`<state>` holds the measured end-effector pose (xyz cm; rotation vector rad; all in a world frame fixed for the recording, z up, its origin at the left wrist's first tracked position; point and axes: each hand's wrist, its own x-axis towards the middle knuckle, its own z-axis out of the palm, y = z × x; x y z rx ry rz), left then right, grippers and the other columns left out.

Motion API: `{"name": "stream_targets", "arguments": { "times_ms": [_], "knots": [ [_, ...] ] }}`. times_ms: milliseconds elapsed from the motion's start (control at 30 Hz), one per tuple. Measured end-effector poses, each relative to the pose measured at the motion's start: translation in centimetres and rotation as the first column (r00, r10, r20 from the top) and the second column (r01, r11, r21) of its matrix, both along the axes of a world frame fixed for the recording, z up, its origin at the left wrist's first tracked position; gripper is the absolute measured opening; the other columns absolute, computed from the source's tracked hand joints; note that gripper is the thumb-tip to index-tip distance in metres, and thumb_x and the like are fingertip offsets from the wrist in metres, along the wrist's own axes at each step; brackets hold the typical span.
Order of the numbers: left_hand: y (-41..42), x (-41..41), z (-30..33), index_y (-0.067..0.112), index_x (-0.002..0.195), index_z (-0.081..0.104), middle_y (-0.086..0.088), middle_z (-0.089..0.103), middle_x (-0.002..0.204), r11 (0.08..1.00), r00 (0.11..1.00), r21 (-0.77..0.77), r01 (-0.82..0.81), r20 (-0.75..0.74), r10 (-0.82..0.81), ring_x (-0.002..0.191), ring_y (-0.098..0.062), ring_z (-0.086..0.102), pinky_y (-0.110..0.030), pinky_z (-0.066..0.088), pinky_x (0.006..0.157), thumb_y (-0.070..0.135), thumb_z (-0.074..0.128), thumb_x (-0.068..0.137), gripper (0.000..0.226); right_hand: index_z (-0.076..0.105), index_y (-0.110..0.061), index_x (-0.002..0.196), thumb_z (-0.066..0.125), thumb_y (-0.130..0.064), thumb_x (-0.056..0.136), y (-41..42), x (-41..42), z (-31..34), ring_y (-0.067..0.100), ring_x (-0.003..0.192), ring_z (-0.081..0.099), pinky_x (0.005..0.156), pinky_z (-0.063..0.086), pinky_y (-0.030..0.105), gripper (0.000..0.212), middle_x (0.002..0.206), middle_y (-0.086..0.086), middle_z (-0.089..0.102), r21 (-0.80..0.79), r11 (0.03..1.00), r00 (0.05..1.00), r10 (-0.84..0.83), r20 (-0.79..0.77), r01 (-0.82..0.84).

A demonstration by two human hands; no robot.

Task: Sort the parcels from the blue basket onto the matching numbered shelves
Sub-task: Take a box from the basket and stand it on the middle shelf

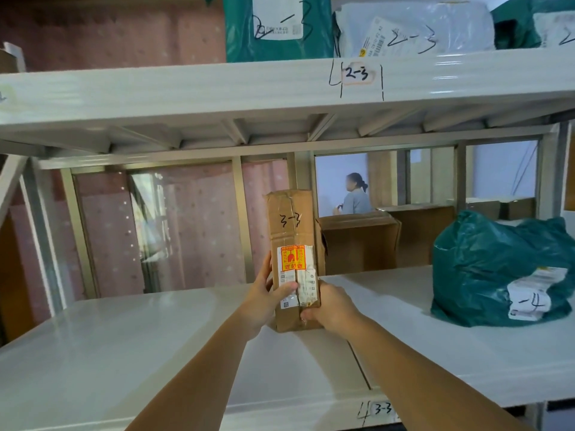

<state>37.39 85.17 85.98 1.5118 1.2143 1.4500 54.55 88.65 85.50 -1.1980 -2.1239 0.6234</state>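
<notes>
The left hand (264,293) and the right hand (329,307) both hold the tall brown box (294,244) marked 3-3 tight by its bottom end, standing it up on the white shelf (124,353) with the 3-3 tag (382,409), where it belongs.

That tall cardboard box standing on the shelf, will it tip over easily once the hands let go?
Probably yes: the cardboard box stands upright on its narrow end, so a nudge could topple it. Its creased, taped sides look stiff enough to hold shape. Both the left hand and right hand steady it.
</notes>
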Motion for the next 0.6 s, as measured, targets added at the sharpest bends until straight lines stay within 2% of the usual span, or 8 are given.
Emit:
{"name": "stream_targets", "arguments": {
  "times_ms": [333,600],
  "knots": [
    [0.54,-0.23,-0.15,0.048,0.154,0.026,0.009,0.062,0.139,1.000,1.000,-0.013,-0.011,0.024,0.012,0.122,-0.013,0.064,-0.029,0.059,0.083,0.021,0.079,0.088,0.089,0.052,-0.030,0.143,0.078,-0.022,0.087,0.13,-0.41,0.08,0.021,0.127,0.059,0.100,0.052,0.036,0.063,0.140,-0.002,0.061,-0.016,1.000,1.000,-0.019,-0.003,0.019],
    [0.73,-0.31,-0.06,0.049,0.148,0.030,0.012,0.066,0.130,1.000,1.000,-0.020,-0.014,0.025,0.015,0.115,-0.010,0.068,-0.028,0.059,0.077,0.018,0.079,0.087,0.085,0.050,-0.032,0.143,0.079,-0.023,0.086,0.38,-0.53,-0.05,0.021,0.129,0.058,0.100,0.052,0.035,0.064,0.140,-0.004,0.060,-0.054,0.997,0.998,-0.052,-0.026,0.050]
  ]
}}
